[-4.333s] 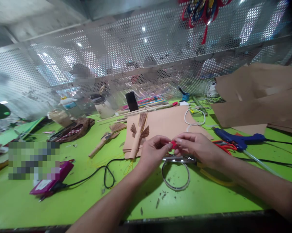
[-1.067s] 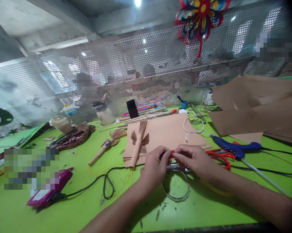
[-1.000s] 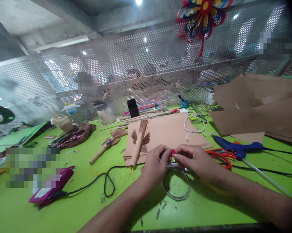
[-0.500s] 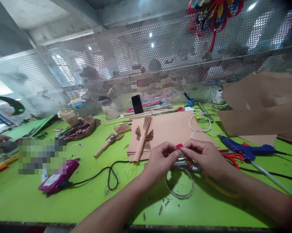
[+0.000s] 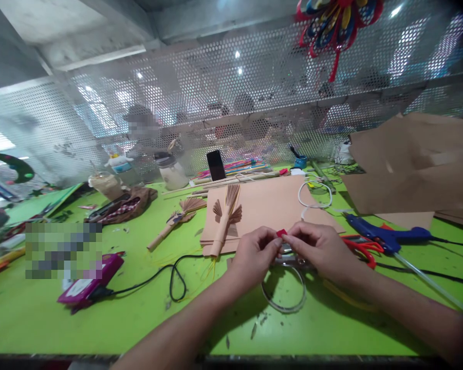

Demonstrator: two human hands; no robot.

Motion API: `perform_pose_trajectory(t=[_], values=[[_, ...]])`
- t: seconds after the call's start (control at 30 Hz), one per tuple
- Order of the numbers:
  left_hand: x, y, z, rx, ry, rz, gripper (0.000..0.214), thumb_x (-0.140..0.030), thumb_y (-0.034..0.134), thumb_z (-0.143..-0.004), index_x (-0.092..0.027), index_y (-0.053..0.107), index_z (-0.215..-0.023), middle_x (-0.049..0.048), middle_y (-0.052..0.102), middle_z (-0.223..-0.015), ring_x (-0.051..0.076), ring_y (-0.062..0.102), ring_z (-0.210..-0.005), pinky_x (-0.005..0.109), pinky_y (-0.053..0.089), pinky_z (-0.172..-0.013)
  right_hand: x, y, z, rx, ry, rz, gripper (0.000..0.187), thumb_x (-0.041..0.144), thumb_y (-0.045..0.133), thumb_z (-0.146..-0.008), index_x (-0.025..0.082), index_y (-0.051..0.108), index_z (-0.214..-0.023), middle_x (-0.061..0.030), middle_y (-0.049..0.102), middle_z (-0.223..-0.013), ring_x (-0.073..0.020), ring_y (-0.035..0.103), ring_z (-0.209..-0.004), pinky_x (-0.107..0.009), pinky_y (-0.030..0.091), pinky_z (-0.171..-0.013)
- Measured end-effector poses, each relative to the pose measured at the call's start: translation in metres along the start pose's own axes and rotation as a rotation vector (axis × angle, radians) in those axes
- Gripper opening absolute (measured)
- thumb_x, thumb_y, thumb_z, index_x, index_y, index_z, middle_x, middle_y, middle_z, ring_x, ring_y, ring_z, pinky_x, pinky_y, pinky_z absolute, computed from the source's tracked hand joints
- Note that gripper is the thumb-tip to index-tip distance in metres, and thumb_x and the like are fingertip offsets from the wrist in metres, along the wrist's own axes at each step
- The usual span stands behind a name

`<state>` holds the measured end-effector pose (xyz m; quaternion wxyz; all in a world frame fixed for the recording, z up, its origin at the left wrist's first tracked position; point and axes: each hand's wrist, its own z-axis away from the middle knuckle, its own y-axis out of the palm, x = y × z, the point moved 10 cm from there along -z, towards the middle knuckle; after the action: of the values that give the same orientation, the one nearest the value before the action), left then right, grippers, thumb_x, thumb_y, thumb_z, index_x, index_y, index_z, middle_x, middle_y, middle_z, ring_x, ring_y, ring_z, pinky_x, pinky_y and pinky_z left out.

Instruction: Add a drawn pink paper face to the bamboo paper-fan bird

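Holds one small red piece at the fingertips of two bare hands: left hand on one side, right hand on the other, thumb and forefinger of each pressed together on it. Carries it just above the green table, near the front edge of one stack of tan paper sheets and over one thin wire ring that lies flat on the table. Cannot tell what the red piece is made of, being so small.

Counts two folded paper fan figures: one fan figure lying on the left part of the tan stack, the second fan figure on the bare table to its left, well apart from the hands.

To the right: one pair of red scissors just beside the right wrist, then one blue glue gun a little farther out. One white cord looped over the far right corner of the stack. Beyond that, overlapping brown cardboard sheets — several, exact number not clear.

To the left: one black cable curling across the table toward one magenta box.

At the back: one black phone propped upright, two jars — one jar near the phone, the other jar farther left — and one brown pouch between them. Above, one bright pinwheel hanging on the perforated metal screen.
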<state>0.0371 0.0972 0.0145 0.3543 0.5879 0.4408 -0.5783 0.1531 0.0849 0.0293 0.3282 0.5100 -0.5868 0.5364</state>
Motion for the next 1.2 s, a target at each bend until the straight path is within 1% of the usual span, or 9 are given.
perform_pose_trajectory(t=[0.17, 0.3, 0.43, 0.5, 0.57, 0.7, 0.9, 1.07, 1.2], values=[[-0.002, 0.003, 0.001, 0.046, -0.054, 0.098, 0.037, -0.05, 0.072, -0.075, -0.014, 0.064, -0.078, 0.0017, 0.061, -0.064, 0.011, 0.053, -0.056, 0.023, 0.041, -0.056, -0.003, 0.001, -0.002, 0.07, 0.079, -0.113, 0.032, 0.048, 0.062, -0.084, 0.017, 0.065, -0.077, 0.0002, 0.06, -0.066, -0.0129, 0.052, -0.06, -0.026, 0.043, -0.058], [-0.003, 0.004, 0.003, 0.06, -0.066, 0.183, 0.035, -0.047, 0.075, -0.074, -0.014, 0.064, -0.075, 0.0019, 0.061, -0.064, 0.01, 0.052, -0.057, 0.023, 0.041, -0.057, -0.001, 0.002, -0.003, 0.099, 0.105, -0.167, 0.037, 0.05, 0.056, -0.087, 0.017, 0.06, -0.07, 0.0013, 0.057, -0.064, -0.0121, 0.052, -0.061, -0.026, 0.043, -0.061], [-0.005, 0.005, 0.002, 0.066, -0.054, 0.171, 0.03, -0.042, 0.074, -0.076, -0.014, 0.065, -0.076, 0.0013, 0.06, -0.064, 0.01, 0.051, -0.057, 0.023, 0.039, -0.057, -0.006, 0.005, -0.002, 0.096, 0.113, -0.146, 0.034, 0.05, 0.065, -0.081, 0.016, 0.064, -0.078, 0.0008, 0.059, -0.065, -0.0122, 0.051, -0.06, -0.025, 0.041, -0.056], [-0.005, 0.004, 0.002, 0.055, -0.047, 0.149, 0.029, -0.042, 0.072, -0.077, -0.013, 0.065, -0.077, 0.0012, 0.06, -0.063, 0.01, 0.051, -0.057, 0.023, 0.039, -0.056, -0.008, 0.004, -0.001, 0.067, 0.102, -0.13, 0.033, 0.048, 0.065, -0.081, 0.016, 0.065, -0.079, 0.0002, 0.06, -0.067, -0.0117, 0.05, -0.06, -0.025, 0.04, -0.055], [-0.004, 0.0, 0.0, 0.004, -0.042, 0.133, 0.031, -0.043, 0.073, -0.076, -0.013, 0.065, -0.075, 0.0009, 0.06, -0.061, 0.009, 0.05, -0.054, 0.022, 0.039, -0.054, -0.008, 0.004, 0.0, 0.047, 0.084, -0.11, 0.03, 0.045, 0.063, -0.083, 0.015, 0.066, -0.079, -0.0006, 0.061, -0.069, -0.0118, 0.05, -0.061, -0.024, 0.04, -0.056], [0.001, -0.009, -0.001, -0.093, -0.055, 0.172, 0.035, -0.044, 0.08, -0.068, -0.013, 0.064, -0.069, 0.0007, 0.061, -0.056, 0.009, 0.051, -0.049, 0.021, 0.038, -0.049, -0.004, 0.004, 0.002, 0.023, 0.064, -0.075, 0.027, 0.04, 0.062, -0.085, 0.015, 0.067, -0.077, -0.0009, 0.061, -0.068, -0.0121, 0.05, -0.063, -0.024, 0.039, -0.057], [0.003, -0.008, -0.001, -0.077, -0.082, 0.227, 0.035, -0.043, 0.082, -0.066, -0.012, 0.066, -0.069, 0.0032, 0.065, -0.059, 0.011, 0.057, -0.051, 0.022, 0.043, -0.049, -0.011, 0.005, -0.001, 0.035, 0.085, -0.156, 0.03, 0.045, 0.066, -0.081, 0.016, 0.067, -0.078, -0.0005, 0.063, -0.068, -0.0118, 0.052, -0.06, -0.024, 0.042, -0.056], [0.003, -0.007, -0.002, -0.057, -0.086, 0.243, 0.035, -0.043, 0.081, -0.067, -0.011, 0.067, -0.07, 0.0051, 0.067, -0.061, 0.012, 0.058, -0.052, 0.022, 0.043, -0.048, -0.015, 0.007, -0.003, 0.076, 0.102, -0.185, 0.033, 0.048, 0.068, -0.079, 0.016, 0.069, -0.081, -0.0009, 0.064, -0.069, -0.0116, 0.053, -0.061, -0.025, 0.043, -0.058], [0.004, -0.006, -0.003, -0.038, -0.083, 0.262, 0.035, -0.043, 0.081, -0.068, -0.012, 0.066, -0.071, 0.0054, 0.068, -0.064, 0.012, 0.059, -0.054, 0.022, 0.043, -0.05, -0.015, 0.008, -0.004, 0.099, 0.13, -0.229, 0.035, 0.05, 0.069, -0.078, 0.015, 0.069, -0.078, -0.0006, 0.063, -0.064, -0.0115, 0.053, -0.058, -0.026, 0.043, -0.057]])
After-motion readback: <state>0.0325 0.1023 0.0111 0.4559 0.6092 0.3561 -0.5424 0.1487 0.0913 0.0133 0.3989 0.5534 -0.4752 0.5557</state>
